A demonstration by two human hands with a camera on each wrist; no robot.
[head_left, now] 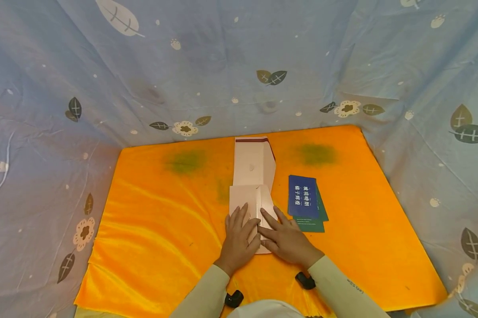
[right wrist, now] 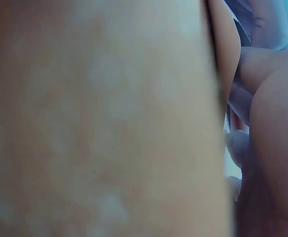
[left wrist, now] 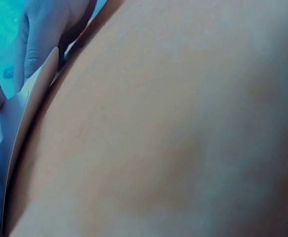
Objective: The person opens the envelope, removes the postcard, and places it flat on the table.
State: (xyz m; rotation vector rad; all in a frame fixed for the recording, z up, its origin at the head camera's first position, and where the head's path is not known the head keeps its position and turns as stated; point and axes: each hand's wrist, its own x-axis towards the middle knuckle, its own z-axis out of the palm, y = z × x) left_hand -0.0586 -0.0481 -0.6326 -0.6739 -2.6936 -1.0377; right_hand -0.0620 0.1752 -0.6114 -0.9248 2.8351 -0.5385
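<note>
A pale pink paper envelope [head_left: 242,196] lies at the front middle of the cloth, its long flap on the right side folded inward. My left hand [head_left: 239,238] rests on its left half with the fingers spread and fairly straight. From the right, my right hand [head_left: 288,238] presses on the folded flap, fingers extended toward the left hand. The fingertips of both hands are close together along the flap's edge. In the left wrist view, the envelope's edge [left wrist: 35,96] stands slightly raised between the hands. The right wrist view is mostly blocked by a blurred surface.
Behind the envelope lies another pink paper envelope [head_left: 248,163] with a dark red strip, partly overlapped by the near one. To the right, a blue card [head_left: 302,196] with white characters sits on green cards [head_left: 310,225]. Orange cloth [head_left: 155,229] covers the table; patterned curtains [head_left: 223,66] surround it.
</note>
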